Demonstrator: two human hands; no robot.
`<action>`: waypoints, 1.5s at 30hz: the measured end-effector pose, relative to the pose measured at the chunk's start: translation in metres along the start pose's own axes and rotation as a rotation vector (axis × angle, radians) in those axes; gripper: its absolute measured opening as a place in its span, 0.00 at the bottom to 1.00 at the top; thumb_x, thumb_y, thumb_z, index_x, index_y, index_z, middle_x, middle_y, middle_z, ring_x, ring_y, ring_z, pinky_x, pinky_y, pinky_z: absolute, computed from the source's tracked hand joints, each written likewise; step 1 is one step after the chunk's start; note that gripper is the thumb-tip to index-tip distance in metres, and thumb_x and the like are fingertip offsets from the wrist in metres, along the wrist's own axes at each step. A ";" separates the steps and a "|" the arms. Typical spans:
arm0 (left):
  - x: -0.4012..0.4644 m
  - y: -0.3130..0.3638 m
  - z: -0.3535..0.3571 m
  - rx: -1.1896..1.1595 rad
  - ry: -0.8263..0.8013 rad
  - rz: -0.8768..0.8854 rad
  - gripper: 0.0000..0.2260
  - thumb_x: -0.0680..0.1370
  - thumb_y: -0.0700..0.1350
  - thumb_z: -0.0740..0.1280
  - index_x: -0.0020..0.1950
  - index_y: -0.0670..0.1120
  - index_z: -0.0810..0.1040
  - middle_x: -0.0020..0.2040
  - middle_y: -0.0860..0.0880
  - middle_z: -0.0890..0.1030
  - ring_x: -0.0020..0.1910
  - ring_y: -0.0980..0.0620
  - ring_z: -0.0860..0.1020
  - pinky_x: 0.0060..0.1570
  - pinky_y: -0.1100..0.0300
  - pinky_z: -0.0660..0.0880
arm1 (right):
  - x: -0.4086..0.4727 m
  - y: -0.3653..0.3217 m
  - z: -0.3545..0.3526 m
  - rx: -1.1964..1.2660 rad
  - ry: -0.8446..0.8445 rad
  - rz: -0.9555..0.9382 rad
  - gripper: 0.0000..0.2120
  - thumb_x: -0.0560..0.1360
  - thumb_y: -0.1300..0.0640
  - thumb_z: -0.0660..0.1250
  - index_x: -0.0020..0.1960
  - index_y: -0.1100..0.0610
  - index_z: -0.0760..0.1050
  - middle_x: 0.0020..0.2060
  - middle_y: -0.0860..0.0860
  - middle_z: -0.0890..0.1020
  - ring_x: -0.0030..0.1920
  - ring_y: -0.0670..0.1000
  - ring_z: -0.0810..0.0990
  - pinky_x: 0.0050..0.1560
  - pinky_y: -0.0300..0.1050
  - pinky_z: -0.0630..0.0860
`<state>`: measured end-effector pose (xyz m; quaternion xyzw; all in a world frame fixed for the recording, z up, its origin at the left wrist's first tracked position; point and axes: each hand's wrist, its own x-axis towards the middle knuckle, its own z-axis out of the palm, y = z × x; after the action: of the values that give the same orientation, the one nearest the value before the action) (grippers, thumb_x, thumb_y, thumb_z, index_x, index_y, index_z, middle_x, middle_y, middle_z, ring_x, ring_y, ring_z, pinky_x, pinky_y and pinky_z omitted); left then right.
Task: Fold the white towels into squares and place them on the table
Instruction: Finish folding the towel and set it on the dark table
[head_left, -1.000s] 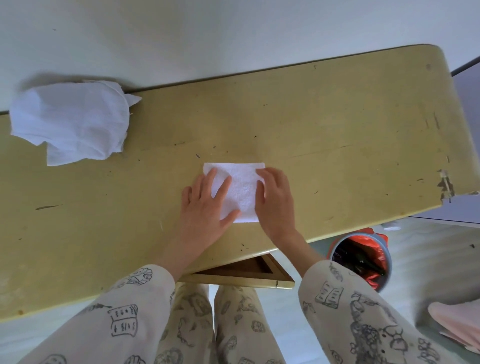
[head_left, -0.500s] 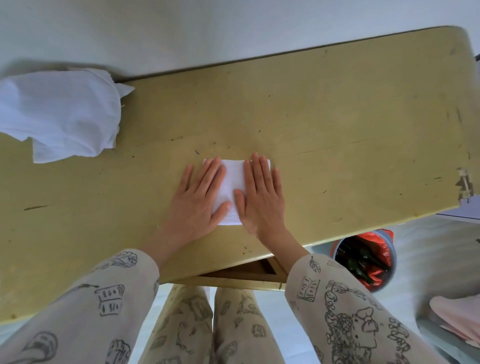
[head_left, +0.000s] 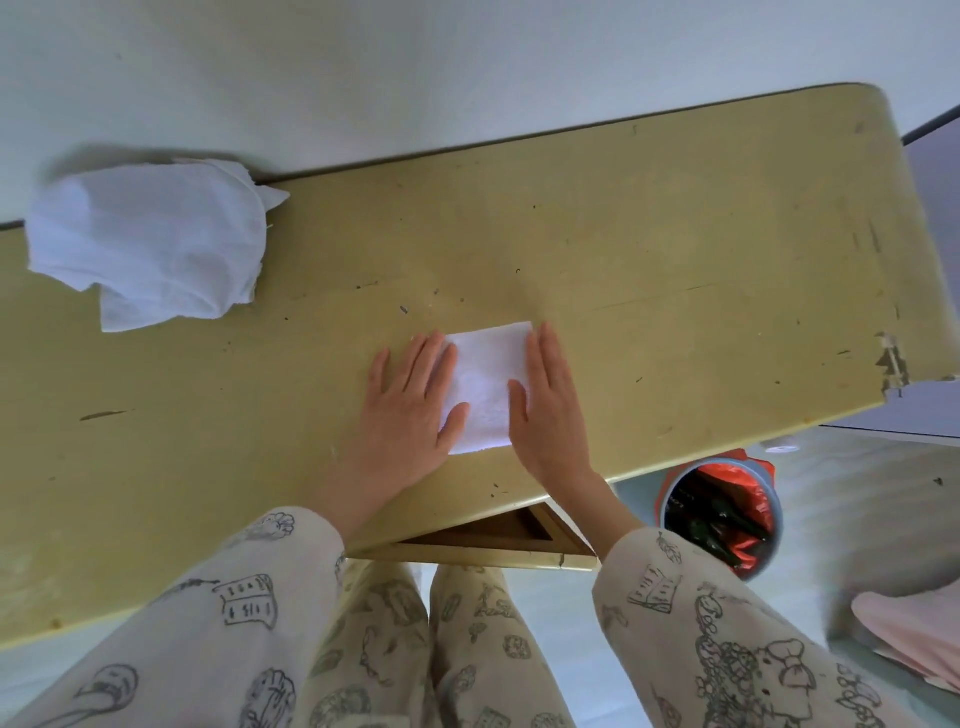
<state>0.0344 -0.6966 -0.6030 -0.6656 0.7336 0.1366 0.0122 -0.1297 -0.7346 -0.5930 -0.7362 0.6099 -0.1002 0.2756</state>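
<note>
Soft, even daylight, faint shadows, and wide-angle bowing (strongest at the edges) with slight blur.

White folded towel (head_left: 488, 387) on a scuffed yellow table (head_left: 675, 249); crumpled white towel (head_left: 148, 241) too. Cream sleeves (head_left: 249, 608) carry dark doodle prints. A grey bin (head_left: 719, 517) holds red lining.

Head view — looking steeply down, close over the table (head_left: 675, 249).

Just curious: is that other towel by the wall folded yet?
No. The towel by the wall lies crumpled in a loose heap, untouched by either hand.
</note>
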 end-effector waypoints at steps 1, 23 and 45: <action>-0.005 0.002 0.000 -0.023 0.015 -0.016 0.24 0.77 0.52 0.54 0.71 0.42 0.65 0.72 0.44 0.64 0.71 0.46 0.62 0.66 0.42 0.62 | -0.008 -0.001 -0.005 0.090 0.032 0.081 0.23 0.80 0.58 0.53 0.73 0.62 0.60 0.74 0.56 0.61 0.74 0.53 0.58 0.70 0.37 0.53; -0.087 0.004 0.011 -0.177 0.011 -0.072 0.22 0.73 0.46 0.59 0.67 0.42 0.69 0.67 0.44 0.70 0.68 0.46 0.65 0.67 0.47 0.62 | -0.015 -0.048 -0.004 -0.078 -0.322 0.531 0.22 0.75 0.47 0.65 0.61 0.61 0.68 0.58 0.55 0.72 0.59 0.56 0.71 0.52 0.47 0.69; -0.110 -0.016 -0.049 -0.562 0.022 -0.515 0.17 0.80 0.44 0.55 0.69 0.45 0.67 0.68 0.48 0.68 0.65 0.48 0.69 0.62 0.57 0.65 | -0.003 -0.075 -0.041 0.302 -0.500 0.306 0.10 0.74 0.57 0.65 0.39 0.63 0.73 0.34 0.60 0.72 0.37 0.51 0.69 0.38 0.42 0.63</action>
<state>0.0703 -0.6014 -0.5370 -0.8069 0.4763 0.3179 -0.1448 -0.0867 -0.7355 -0.5191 -0.5886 0.6052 0.0367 0.5347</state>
